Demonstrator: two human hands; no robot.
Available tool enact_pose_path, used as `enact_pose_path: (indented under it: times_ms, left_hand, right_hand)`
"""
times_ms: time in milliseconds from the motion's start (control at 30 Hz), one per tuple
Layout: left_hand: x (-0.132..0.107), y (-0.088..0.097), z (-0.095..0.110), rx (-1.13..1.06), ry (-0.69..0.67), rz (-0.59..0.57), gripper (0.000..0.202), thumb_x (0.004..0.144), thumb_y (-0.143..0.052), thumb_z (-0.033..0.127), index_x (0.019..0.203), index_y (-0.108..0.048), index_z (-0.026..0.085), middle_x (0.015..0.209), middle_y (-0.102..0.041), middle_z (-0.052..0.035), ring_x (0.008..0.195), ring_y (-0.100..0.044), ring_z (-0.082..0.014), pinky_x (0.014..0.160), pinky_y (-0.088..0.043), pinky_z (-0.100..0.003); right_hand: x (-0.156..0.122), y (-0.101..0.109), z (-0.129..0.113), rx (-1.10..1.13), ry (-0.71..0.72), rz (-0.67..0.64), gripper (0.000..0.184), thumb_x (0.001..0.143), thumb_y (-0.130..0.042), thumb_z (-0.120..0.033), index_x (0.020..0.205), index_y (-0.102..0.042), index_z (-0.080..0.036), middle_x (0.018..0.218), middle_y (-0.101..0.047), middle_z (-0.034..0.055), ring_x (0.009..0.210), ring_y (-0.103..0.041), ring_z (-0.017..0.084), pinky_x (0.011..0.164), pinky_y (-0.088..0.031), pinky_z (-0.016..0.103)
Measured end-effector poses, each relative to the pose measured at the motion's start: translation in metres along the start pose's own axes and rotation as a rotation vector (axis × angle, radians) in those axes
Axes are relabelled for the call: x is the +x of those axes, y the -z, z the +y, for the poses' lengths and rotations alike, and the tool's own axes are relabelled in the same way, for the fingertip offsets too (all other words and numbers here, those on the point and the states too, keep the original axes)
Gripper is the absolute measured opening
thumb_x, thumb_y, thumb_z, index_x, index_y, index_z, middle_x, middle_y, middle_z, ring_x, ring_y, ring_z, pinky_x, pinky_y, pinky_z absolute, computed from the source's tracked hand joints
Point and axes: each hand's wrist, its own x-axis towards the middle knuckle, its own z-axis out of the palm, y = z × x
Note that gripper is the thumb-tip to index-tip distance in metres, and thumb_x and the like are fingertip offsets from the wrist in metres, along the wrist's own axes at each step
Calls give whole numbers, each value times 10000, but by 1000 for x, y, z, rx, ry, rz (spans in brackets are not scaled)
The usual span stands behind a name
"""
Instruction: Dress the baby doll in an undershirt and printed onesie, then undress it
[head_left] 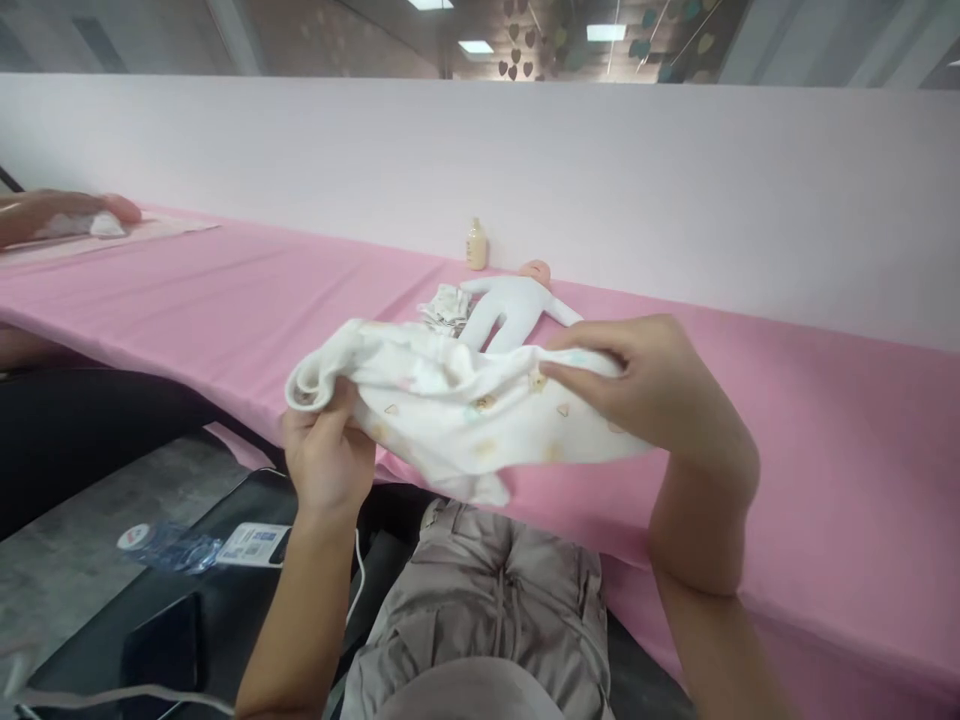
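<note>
A soft white cloth (480, 420), printed with small bears and triangles, is stretched between my hands above the table's front edge. Whether it is a baby garment or a flat piece is hard to tell from its folds. My left hand (330, 450) grips its rolled left end, thumb on top. At the other end, my right hand (637, 380) pinches the upper edge between thumb and fingers. Behind the cloth a white baby doll (514, 305) lies on its back, legs toward me and partly covered from view. Beside it rests a folded printed cloth (448, 308).
A pink sheet (787, 450) covers the long table against a white wall. A pale yellow bottle (476, 246) stands near the wall. Another person's arm (45, 215) is at the far left. On a black seat lie a water bottle (169, 547) and a dark tablet-like device (161, 645).
</note>
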Motion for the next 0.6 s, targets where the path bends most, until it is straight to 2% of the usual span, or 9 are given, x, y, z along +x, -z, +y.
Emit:
enact_pose_path:
  times_ms: [100, 233, 333, 433, 467, 533, 567, 600]
  left_hand:
    - [1, -2, -5, -23, -35, 21, 177, 762, -666, 207, 922, -720, 262, 840, -709, 19, 929, -655, -142, 819, -530, -221]
    - [2, -5, -8, -38, -26, 47, 138, 762, -666, 207, 884, -720, 243, 861, -701, 29, 876, -654, -111, 842, -511, -201]
    - [2, -5, -8, -2, -42, 45, 163, 751, -678, 226, 910, -713, 229, 873, -700, 17, 908, -650, -130, 882, -498, -232]
    - [2, -4, -8, -4, -39, 36, 165, 763, -669, 233, 923, -709, 231, 884, -699, 11, 932, -643, -135, 900, -489, -245]
    - [2, -5, -8, -8, -30, 37, 156, 765, -667, 228, 915, -709, 233, 891, -699, 15, 926, -643, -130, 899, -487, -242]
    - [2, -7, -7, -19, -21, 26, 151, 760, -668, 214, 904, -706, 239, 907, -697, 22, 911, -643, -125, 897, -484, -243]
    - [1, -8, -6, -25, -20, 21, 150, 755, -669, 207, 898, -703, 238, 906, -696, 23, 905, -643, -124, 894, -483, -242]
    - [1, -9, -5, -34, -14, 23, 141, 752, -668, 199, 886, -701, 230, 895, -694, 21, 899, -643, -123, 886, -482, -235]
  right_hand:
    - [-2, 2, -2, -32, -30, 154, 113, 823, -583, -249, 795, -690, -226, 731, -687, -2, 635, -613, 141, 544, -454, 257]
    - [-5, 3, -8, -55, 57, 52, 131, 828, -568, -251, 783, -691, -259, 706, -688, -18, 651, -633, 144, 554, -473, 258]
    - [-6, 1, -11, -106, 4, 211, 139, 816, -575, -212, 780, -696, -271, 762, -706, -10, 692, -646, 160, 588, -489, 276]
    - [-5, -3, -10, -79, 16, 174, 120, 799, -600, -215, 766, -699, -275, 762, -702, -7, 698, -643, 166, 592, -491, 282]
    - [-4, -4, -9, -80, 9, 204, 118, 796, -603, -210, 765, -699, -271, 753, -697, -3, 705, -641, 169, 593, -488, 283]
    - [-2, -5, -6, -94, -46, 348, 125, 793, -600, -181, 769, -700, -251, 758, -695, 12, 726, -637, 174, 602, -477, 284]
    - [-1, -4, -4, -80, -75, 363, 123, 789, -601, -169, 771, -700, -239, 767, -695, 14, 715, -632, 168, 598, -468, 280]
    - [-1, -2, -2, -39, -94, 292, 111, 786, -608, -170, 774, -700, -231, 766, -694, 8, 671, -620, 152, 578, -455, 268]
